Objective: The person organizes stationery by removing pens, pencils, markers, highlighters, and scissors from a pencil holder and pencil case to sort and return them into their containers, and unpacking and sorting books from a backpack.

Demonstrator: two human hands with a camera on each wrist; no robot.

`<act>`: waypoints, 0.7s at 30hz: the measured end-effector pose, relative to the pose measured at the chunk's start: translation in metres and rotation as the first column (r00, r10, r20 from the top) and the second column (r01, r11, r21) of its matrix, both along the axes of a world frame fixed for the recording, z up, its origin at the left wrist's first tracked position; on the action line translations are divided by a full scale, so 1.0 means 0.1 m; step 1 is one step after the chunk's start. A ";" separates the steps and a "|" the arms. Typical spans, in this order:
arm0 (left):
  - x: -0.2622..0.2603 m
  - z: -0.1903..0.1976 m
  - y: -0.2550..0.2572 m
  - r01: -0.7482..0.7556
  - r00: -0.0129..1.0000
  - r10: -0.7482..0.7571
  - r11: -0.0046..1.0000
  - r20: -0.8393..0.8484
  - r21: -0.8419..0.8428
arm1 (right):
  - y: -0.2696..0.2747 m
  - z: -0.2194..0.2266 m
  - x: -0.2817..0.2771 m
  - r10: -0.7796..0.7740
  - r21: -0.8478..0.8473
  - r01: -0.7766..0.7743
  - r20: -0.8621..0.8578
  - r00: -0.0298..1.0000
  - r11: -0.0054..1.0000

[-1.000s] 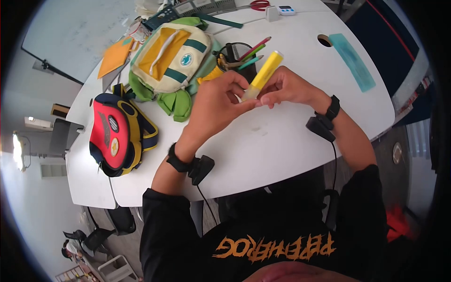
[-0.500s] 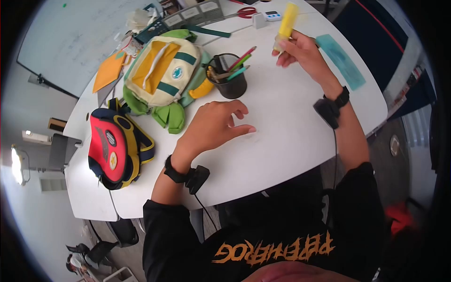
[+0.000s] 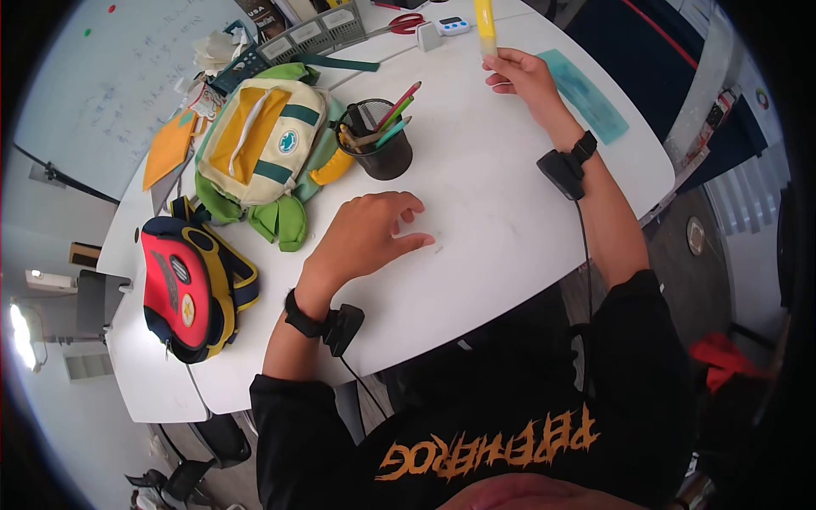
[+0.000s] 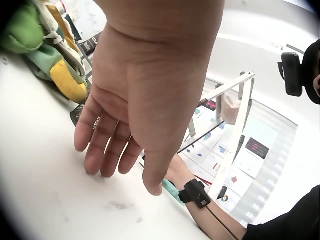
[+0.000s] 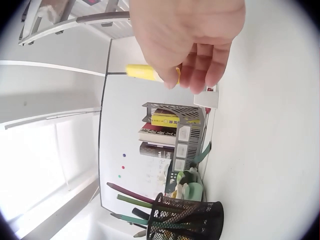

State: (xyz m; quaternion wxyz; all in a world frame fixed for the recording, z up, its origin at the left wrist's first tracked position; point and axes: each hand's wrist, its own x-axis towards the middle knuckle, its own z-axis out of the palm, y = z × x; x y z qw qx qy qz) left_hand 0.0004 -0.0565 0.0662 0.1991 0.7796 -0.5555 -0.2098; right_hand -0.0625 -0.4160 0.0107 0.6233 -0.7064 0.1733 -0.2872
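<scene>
The left hand (image 3: 365, 234) rests flat, fingers loose, on the white table (image 3: 501, 221) beside the black mesh pencil cup (image 3: 382, 149). The right hand (image 3: 523, 76) pinches the yellow highlighter marker (image 3: 485, 25) upright, raised; it looks picked up, not yet put anywhere.

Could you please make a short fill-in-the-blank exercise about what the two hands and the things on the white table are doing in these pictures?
1. The right hand holds a highlighter whose colour is ____.
2. The left hand rests on the white ____, holding nothing.
3. The pencils stand in a black mesh ____.
4. Beside the green and cream bag lies a second bag that is mainly ____.

Missing words: yellow; table; cup; red
</scene>
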 end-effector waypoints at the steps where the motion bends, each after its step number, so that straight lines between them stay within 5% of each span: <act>1: 0.00 0.00 -0.01 -0.011 1.000 0.010 1.000 0.009 0.009 | 0.02 0.02 -0.01 0.010 0.010 -0.009 -0.008 1.000 1.000; 7: 0.03 -0.09 0.00 -0.001 0.997 -0.001 0.999 0.071 0.032 | 0.12 0.04 0.01 0.082 0.138 -0.088 0.048 0.995 0.987; 21: 0.06 -0.16 -0.02 -0.015 0.999 0.015 1.000 0.040 0.011 | 0.16 0.01 0.00 0.066 0.071 -0.070 0.069 0.995 0.995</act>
